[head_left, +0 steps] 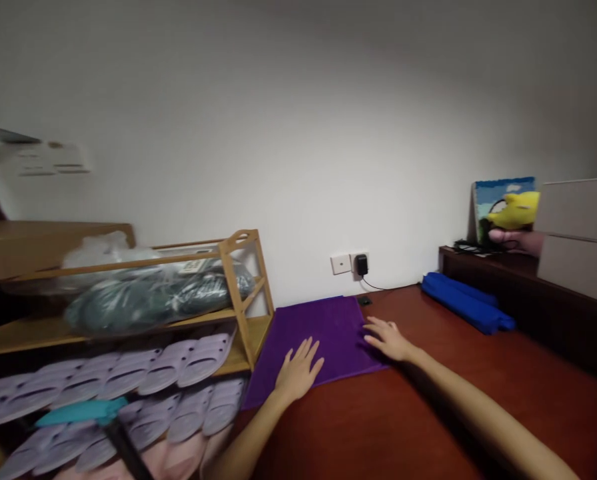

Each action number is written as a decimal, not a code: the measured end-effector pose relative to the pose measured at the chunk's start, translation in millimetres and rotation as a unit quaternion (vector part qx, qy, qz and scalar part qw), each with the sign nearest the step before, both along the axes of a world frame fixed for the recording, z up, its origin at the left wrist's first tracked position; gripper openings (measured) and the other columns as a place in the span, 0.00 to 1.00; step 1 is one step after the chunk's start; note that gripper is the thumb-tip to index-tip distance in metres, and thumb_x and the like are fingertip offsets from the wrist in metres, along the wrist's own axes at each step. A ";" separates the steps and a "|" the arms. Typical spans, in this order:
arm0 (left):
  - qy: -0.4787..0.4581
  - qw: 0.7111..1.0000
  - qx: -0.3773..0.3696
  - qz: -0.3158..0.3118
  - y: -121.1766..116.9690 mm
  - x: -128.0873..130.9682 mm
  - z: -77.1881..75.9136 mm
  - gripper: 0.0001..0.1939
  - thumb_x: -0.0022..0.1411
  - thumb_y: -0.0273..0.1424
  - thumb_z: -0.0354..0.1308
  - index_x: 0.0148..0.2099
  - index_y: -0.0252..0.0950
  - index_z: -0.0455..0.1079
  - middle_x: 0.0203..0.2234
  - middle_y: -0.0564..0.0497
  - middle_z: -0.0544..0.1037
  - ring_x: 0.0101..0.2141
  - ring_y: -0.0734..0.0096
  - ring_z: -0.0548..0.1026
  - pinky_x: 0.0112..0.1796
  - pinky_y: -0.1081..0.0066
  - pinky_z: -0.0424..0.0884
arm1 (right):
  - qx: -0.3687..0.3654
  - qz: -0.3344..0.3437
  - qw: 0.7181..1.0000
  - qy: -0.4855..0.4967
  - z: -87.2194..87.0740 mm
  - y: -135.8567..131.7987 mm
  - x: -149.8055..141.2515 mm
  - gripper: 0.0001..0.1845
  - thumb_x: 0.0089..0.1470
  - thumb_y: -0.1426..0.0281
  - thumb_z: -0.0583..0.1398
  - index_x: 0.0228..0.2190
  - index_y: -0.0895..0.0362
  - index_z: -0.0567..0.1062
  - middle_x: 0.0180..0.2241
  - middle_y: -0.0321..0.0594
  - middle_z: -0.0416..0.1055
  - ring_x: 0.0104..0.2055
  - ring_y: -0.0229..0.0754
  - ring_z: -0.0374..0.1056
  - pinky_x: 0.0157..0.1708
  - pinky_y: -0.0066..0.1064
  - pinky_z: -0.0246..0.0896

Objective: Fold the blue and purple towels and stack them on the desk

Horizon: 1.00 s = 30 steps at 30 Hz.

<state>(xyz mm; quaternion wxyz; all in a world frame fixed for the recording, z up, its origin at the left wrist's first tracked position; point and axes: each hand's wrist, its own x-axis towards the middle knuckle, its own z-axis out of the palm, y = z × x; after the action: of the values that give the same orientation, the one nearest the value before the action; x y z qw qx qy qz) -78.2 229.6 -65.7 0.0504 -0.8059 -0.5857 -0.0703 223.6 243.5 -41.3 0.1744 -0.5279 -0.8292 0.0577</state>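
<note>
A purple cloth [328,337] lies spread on the reddish-brown wooden table [348,427], between the wooden rack and the white wall. My left hand [298,370] is over the cloth's near edge, palm down with its fingers spread. At the cloth's right edge is my right hand [387,339], its fingers stretched out and apart. Neither hand holds anything. Whether the palms press on the cloth or hover just above it, I cannot tell.
A wooden rack [236,300] at left bears lilac slippers [206,360] and a plastic-wrapped dark bundle [153,300]. A black plug [361,265] with a cord sits in the wall. A folded blue bundle [463,301] lies at right by a dark ledge [553,293] with white boxes [578,230].
</note>
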 end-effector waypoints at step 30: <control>-0.035 0.995 0.088 -0.017 -12.3 0.5 -3.0 0.25 0.67 0.43 0.37 0.60 0.42 0.61 0.62 0.49 0.56 0.62 0.62 0.51 0.56 0.56 0.50 | 0.109 -0.303 0.906 -0.275 -19.1 -59.9 212.2 0.22 0.55 0.77 0.45 0.48 0.68 0.68 0.40 0.59 0.71 0.46 0.56 0.64 0.50 0.45 0.41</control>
<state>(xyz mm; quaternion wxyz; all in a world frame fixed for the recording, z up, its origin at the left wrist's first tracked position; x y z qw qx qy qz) -77.7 217.3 -68.7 0.0989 -0.8055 -0.5646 -0.1505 435.7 183.6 -60.4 0.0051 -0.7267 -0.6452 -0.2356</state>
